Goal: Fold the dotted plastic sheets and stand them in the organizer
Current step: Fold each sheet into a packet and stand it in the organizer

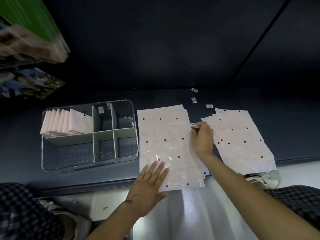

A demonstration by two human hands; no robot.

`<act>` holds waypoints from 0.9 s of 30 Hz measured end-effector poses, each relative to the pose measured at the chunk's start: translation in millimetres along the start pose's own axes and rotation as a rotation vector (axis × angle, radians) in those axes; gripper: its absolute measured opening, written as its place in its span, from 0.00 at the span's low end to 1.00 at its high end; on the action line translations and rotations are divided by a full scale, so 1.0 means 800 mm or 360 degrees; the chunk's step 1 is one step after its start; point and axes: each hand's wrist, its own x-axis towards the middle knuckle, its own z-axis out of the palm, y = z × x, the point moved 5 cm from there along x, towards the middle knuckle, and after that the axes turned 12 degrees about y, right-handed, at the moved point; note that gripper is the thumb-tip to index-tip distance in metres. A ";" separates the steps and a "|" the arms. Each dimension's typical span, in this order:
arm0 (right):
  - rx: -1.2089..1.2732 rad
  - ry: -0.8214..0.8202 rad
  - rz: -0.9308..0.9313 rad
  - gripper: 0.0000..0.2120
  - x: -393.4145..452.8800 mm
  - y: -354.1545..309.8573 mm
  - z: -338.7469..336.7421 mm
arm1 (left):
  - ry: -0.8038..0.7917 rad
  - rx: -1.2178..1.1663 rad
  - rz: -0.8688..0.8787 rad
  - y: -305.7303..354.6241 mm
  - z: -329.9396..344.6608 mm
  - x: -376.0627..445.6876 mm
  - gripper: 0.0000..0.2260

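On the dark table [173, 94], item by item, as we find it:

1. Organizer [133, 135], clear tray w/ dividers, left of centre. Back-left compartment: approx. six or seven folded sheets [69, 123] standing on edge, packed close. The other compartments hold no sheets; two back ones have a small label apiece.

2. Open sheet [164, 135], pink w/ dark dots, lying flat just right of the organizer, near edge hanging past the table front. More edges show under it at the right side, so we judge it a short stack, not a single.

3. Second stack [242, 135], same dotted sheets, flat and fanned, farther right.

4. Loose labels [194, 100], three, on the table behind the stacks.

5. Left hand [149, 184]: fingers straight, palm pressing the open sheet's near-left corner. Holds nothing.

6. Right hand [202, 137]: fingers curled, pinching a small label [194, 125] at the open sheet's right edge.

Status, our estimate: one compartment filled; two stacks left to fold. Current sheet not yet folded, label coming off first, it seems.
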 end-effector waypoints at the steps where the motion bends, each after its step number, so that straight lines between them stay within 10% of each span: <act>1: -0.0061 0.0012 -0.0235 0.11 -0.020 -0.010 -0.005 | -0.0054 0.0011 -0.0016 0.000 0.000 0.000 0.30; 7: -0.0368 -0.0518 -0.1686 0.22 -0.178 -0.018 -0.002 | -0.0021 0.0012 0.0043 -0.002 0.015 0.003 0.31; 18: -0.0504 -0.0478 -0.1480 0.12 -0.122 0.047 -0.055 | 0.0080 -0.0017 0.0029 -0.048 -0.023 -0.022 0.33; 27: -0.0739 -0.0640 -0.1596 0.28 -0.108 0.031 -0.044 | 0.0264 -0.0406 -0.0211 -0.038 -0.013 0.028 0.20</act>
